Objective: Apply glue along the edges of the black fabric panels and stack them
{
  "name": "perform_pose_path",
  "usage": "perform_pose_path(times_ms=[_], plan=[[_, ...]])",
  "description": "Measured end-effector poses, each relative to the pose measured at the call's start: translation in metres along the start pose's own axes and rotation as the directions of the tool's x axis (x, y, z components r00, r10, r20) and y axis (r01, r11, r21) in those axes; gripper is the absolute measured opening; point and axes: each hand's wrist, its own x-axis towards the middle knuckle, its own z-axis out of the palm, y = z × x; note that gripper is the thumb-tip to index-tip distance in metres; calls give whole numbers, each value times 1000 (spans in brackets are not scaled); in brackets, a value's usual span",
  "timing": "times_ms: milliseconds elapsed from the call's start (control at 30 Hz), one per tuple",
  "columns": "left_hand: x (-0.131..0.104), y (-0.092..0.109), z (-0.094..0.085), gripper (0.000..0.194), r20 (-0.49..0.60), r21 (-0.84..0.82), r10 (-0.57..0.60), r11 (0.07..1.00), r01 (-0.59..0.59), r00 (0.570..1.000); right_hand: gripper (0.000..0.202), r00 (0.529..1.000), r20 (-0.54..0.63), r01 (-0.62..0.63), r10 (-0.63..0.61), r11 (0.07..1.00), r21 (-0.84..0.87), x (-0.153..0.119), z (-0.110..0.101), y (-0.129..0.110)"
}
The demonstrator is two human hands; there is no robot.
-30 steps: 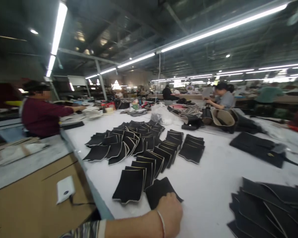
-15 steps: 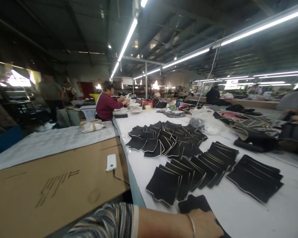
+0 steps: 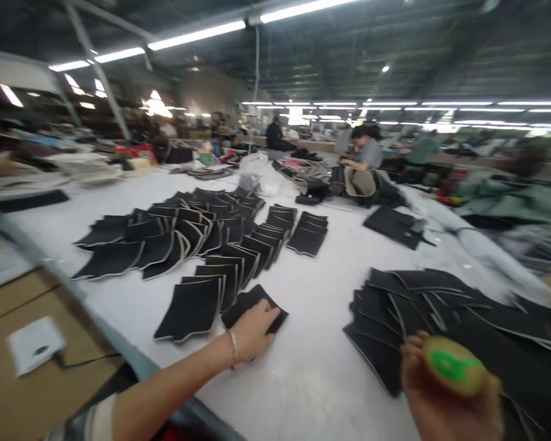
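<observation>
My left hand [image 3: 256, 331], with a bracelet at the wrist, is closed at the near edge of a black cut panel [image 3: 252, 306] lying on the white table. Beside it, a row of overlapping black panels [image 3: 193, 306] with pale edges runs away from me. My right hand [image 3: 450, 392], at lower right, is wrapped round a tan, rounded object [image 3: 457, 365] with a green mark on its face; its kind is unclear. Under and behind that hand spreads a pile of black panels [image 3: 404, 306].
A larger heap of black panels [image 3: 165, 233] covers the table's left part, with a small stack [image 3: 308, 233] to its right. A clear plastic bag [image 3: 257, 174] lies farther back. A white device [image 3: 35, 346] with a cable rests on cardboard at left. Co-workers sit beyond.
My view has swung to the right, bringing my right hand with the tan object and the right-hand pile into sight. My left hand stays at the black panel by the row.
</observation>
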Motion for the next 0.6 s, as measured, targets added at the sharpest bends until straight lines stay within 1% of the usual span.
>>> perform_pose_path(times_ms=[33, 100, 133, 267, 367, 467, 533, 600], plan=[[3, -1, 2, 46, 8, -1, 5, 1000, -5, 1000, 69, 998, -56, -5, 7, 1000, 22, -5, 0, -4], [5, -3, 4, 46, 29, 2, 2, 1000, -2, 1000, 67, 995, -103, 1, 4, 999, 47, -7, 6, -4], [5, -3, 4, 46, 41, 5, 2, 1000, -2, 999, 66, 994, -107, 1, 5, 998, 58, -6, 9, -2], [0, 0, 2, 44, 71, 25, -3, 1000, 1, 997, 63, 998, -63, -14, 19, 996, 83, -4, 16, 3], [0, 1, 2, 46, 72, 45, -1, 999, -2, 997, 59, 999, -16, -35, 36, 997, 69, -6, 13, 3], [-1, 2, 4, 48, 75, 74, 5, 997, -11, 997, 60, 999, -12, -38, 39, 997, 63, -6, 11, 1], [-2, 3, 5, 52, 78, 131, -14, 991, 4, 997, 62, 999, -19, -39, 40, 997, 62, -5, 10, 2], [-3, 5, 5, 55, 74, 212, -58, 976, 41, 996, 61, 999, -12, -42, 43, 998, 53, -5, 11, 2]])
